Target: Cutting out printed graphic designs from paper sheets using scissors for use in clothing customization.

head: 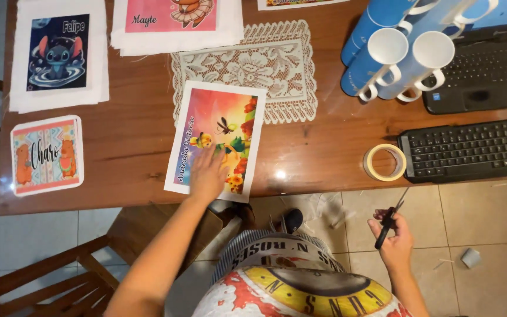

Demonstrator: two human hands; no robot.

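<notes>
Overhead view of a wooden tabletop (136, 135) with the person's two hands at its near edge. The left hand (208, 173) lies flat, fingers spread apart, pressed on a colourful printed sheet (218, 141) with a white border; the sheet sits tilted, its far end overlapping a white lace doily (265, 64) and its near corner reaching the tabletop's edge. The right hand (395, 238) is off the tabletop, above the tiled floor (488, 217), fingers clamped around the dark handles of a pair of scissors (391, 220); the blades point up toward the tabletop's edge; whether they are parted cannot be told. A roll of tape (385, 162) lies flat just beyond the scissor tips, beside a black keyboard (470, 149). Farther back, blue mugs (394, 56) with white interiors lie on their sides, stacked, next to a laptop (488, 76). Other printed sheets lie at left: a dark blue cartoon print (58, 53), a pink print (171, 14), and a rounded orange-bordered print (47, 155) near the tabletop's left corner. A wooden chair (42, 282) stands at lower left.
</notes>
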